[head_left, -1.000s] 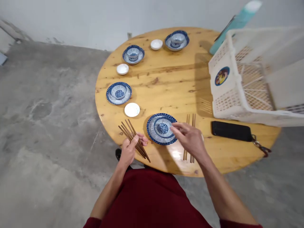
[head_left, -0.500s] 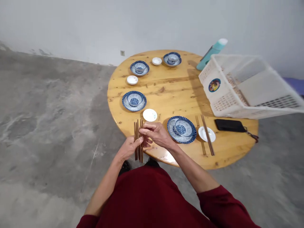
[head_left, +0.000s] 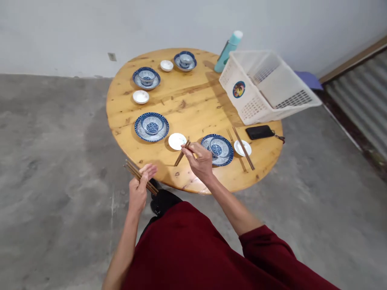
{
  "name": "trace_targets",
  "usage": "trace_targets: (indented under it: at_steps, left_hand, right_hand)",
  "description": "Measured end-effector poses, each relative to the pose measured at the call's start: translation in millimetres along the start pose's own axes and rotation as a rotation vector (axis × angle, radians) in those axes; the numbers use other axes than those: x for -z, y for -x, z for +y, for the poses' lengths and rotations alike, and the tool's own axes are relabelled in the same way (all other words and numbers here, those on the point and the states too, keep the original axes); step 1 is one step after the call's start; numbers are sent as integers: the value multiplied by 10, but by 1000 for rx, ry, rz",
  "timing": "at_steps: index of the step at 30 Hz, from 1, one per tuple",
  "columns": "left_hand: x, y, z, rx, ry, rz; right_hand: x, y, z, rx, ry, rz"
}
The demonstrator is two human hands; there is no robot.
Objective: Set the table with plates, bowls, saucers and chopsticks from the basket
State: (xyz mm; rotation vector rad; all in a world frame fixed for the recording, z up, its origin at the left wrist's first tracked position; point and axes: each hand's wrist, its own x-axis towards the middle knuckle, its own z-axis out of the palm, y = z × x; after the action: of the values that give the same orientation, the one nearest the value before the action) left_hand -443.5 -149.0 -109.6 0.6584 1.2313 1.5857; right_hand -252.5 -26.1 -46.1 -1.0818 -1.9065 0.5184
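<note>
My right hand (head_left: pixel 200 162) is closed on a pair of brown chopsticks (head_left: pixel 180 156), just in front of a small white dish (head_left: pixel 177 141). Off the table's near left edge, my left hand (head_left: pixel 140 186) grips a bundle of several chopsticks (head_left: pixel 134 171) against the palm, its fingertips stretched out. A blue-and-white plate with a glass bowl (head_left: pixel 220 150) on it is partly hidden behind the right hand. To the left lies another patterned plate with a bowl (head_left: pixel 151 127). One more pair of chopsticks (head_left: pixel 243 148) rests across a white dish (head_left: pixel 246 146) at the right.
The round wooden table (head_left: pixel 193 100) also bears two more plates with bowls and two small white dishes (head_left: pixel 140 96) at the far left. A white plastic basket (head_left: pixel 254 106), a turquoise bottle (head_left: pixel 227 52) and a black phone (head_left: pixel 259 132) stand or lie at the right.
My hands have moved apart. The right hand has drawn a pair of chopsticks from the bundle and carried it over the table beside the small dish; the view has shifted right.
</note>
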Motion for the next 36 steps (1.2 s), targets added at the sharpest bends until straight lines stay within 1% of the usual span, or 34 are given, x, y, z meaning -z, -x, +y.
trace_targets:
  at_steps: [3,7,9,11,15,17,19,21,23,24,27,30,32,34,36]
  left_hand:
    - [40,-229,64,13,-56,-59]
    - [38,-643,182,43,-144,-176]
    - [42,-821,230,66,-179,-233]
    - [60,-955,259,94,-211,-284]
    - [67,-1136,280,146,-246,-354]
    - [5,-1222,292,169,-246,-400]
    - [-100,-1326,314,198,-252,-479]
    - [-215,-1448,340,223,-267,-571]
    - [-304,-1571,353,230,-278,-631]
    - [-330,-1628,353,229,-281,-642]
    - [-331,-1772,333,240,-282,-648]
    - [-247,-1881,328,273,-292,-654]
    - [-174,-1944,347,293,-303,-653]
    - [-101,-2007,378,307,-306,-646]
    - [-33,-2069,410,321,-299,-638]
  right_hand:
    - [-82,-10,66,-1,15,33]
    - [-99,-123,114,21,-13,97]
    - [-97,-172,128,-1,-15,113]
    - [-93,-202,124,-59,-12,95]
    - [-89,-251,56,-234,-53,34]
    - [-82,-299,15,-339,-86,53]
    - [-67,-372,3,-440,-113,69]
    - [-50,-470,52,-509,-127,47]
    - [-45,-583,183,-552,-141,-9]
    - [-54,-642,280,-579,-152,-39]
    - [-157,-813,653,-697,-232,-111]
    - [-377,-968,1035,-827,-330,-125]
    - [-546,-1057,1236,-894,-360,-112]
    - [-686,-1123,1387,-944,-354,-89]
    - [-777,-1158,1494,-987,-329,-62]
